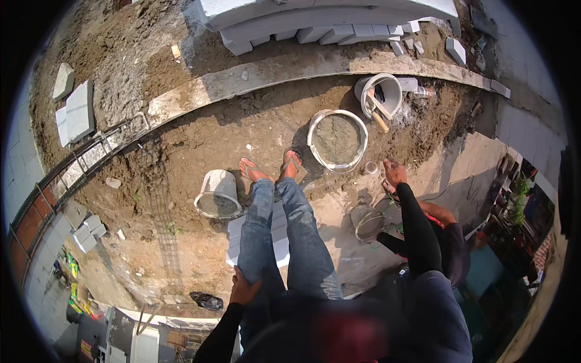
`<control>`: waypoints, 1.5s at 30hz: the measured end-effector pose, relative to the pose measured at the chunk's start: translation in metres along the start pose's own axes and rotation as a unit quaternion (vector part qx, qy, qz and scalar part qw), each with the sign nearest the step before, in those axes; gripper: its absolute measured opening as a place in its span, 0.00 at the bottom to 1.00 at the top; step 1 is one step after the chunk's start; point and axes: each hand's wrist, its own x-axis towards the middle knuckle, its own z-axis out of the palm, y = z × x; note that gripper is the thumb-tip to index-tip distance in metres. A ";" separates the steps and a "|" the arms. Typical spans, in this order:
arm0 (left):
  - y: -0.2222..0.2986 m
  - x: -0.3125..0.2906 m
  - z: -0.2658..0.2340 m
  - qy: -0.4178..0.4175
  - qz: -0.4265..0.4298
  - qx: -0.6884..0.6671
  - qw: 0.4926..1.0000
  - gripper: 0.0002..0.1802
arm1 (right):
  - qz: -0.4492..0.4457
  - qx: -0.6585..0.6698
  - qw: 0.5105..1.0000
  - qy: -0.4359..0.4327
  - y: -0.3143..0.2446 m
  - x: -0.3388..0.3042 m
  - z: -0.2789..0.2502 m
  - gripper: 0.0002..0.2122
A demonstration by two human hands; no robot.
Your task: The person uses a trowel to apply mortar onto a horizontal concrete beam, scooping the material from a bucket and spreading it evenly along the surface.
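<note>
My left hand (243, 290) rests on my left thigh over the blue jeans (260, 242), fingers laid against the cloth and nothing held. Stretched forward on the right, my right hand (395, 173) has loosely bent fingers with nothing visible in them. Nearest to it are a small clear cup (371, 167) and a round bucket full of wet grey mortar (336, 140). Behind that bucket stands a pale bucket (391, 91), with a wooden-handled tool (379, 119) leaning in it. Between my legs and the left side, a tilted pale bucket (219, 186) has grey residue at its mouth.
White blocks (279, 233) lie under my legs; more blocks (339, 33) are stacked at the far side. A long plank (242, 81) crosses the dirt. Another person (451, 242) is close on my right, by a smaller bucket (367, 224). Steel rebar (100, 142) lies left.
</note>
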 end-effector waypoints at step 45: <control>-0.305 0.249 -0.122 0.123 -0.121 -0.093 0.981 0.81 | -0.184 0.302 0.927 -0.122 -0.492 -0.366 0.415 0.27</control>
